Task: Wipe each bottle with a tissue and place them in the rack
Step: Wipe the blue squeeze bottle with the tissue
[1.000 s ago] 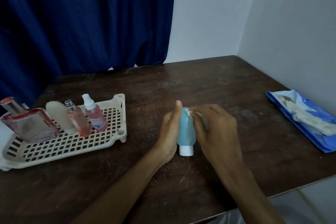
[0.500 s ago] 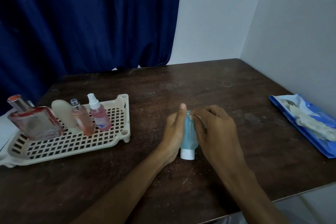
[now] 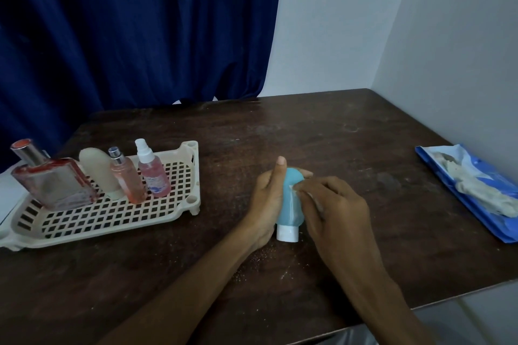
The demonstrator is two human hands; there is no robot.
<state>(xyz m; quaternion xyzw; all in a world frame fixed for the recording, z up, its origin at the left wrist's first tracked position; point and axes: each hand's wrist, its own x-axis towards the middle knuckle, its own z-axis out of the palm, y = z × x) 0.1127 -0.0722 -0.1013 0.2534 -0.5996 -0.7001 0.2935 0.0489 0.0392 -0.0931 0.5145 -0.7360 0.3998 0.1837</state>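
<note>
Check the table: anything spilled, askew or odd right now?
Pale specks litter the table beside the left hand, possibly tissue lint. The wipe pack lies open, a tissue spilling out. Nothing else stands out.

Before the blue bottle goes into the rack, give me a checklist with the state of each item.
1. Left hand grips the blue bottle: ok.
2. Right hand pinches the tissue against the bottle: ok.
3. Bottle wiped all round: cannot tell, its far side is hidden.
4. Rack has free grid in front of the four bottles standing in it: ok.
5. Table between bottle and rack is bare: ok.
</note>
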